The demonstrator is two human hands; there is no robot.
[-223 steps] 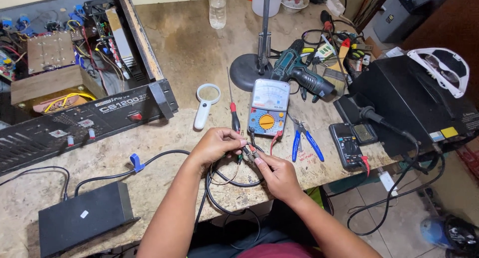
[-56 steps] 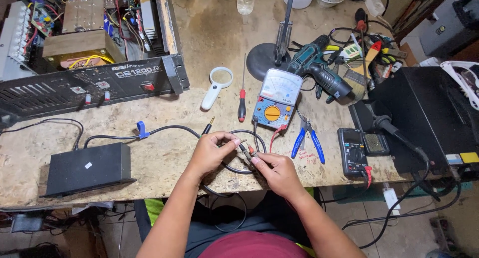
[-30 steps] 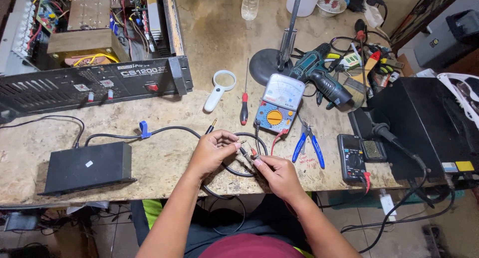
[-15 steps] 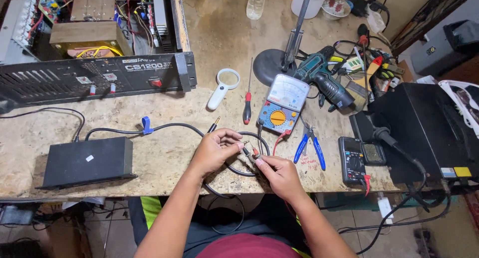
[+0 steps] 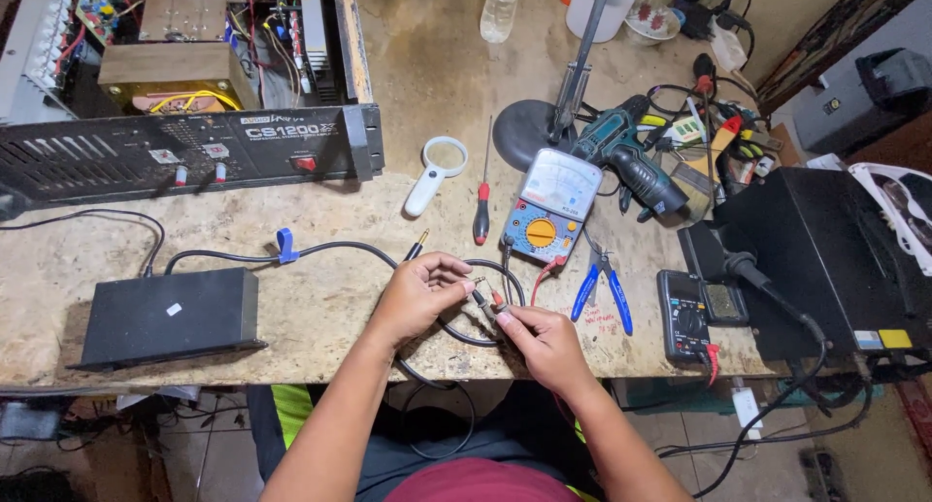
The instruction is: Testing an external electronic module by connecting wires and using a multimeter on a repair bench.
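My left hand (image 5: pixel 419 293) pinches the end of a black cable (image 5: pixel 330 249), a small metal plug, near the front edge of the workbench (image 5: pixel 320 317). My right hand (image 5: pixel 541 339) holds thin test probes with red and black tips against that plug. The probe leads run up to a grey analogue multimeter (image 5: pixel 550 204) with an orange dial, lying just beyond my hands. The black cable loops under my hands and runs left to a flat black box (image 5: pixel 167 315).
An open amplifier chassis (image 5: pixel 175 152) fills the back left. A white magnifier (image 5: pixel 432 172), red screwdriver (image 5: pixel 482 211), blue-handled pliers (image 5: pixel 602 288), a teal cordless drill (image 5: pixel 626 157), a digital meter (image 5: pixel 687 317) and a black case (image 5: pixel 825 259) crowd the right.
The view has drifted and moved closer. My hands stay together at the cable plug with the probes, almost unmoved.
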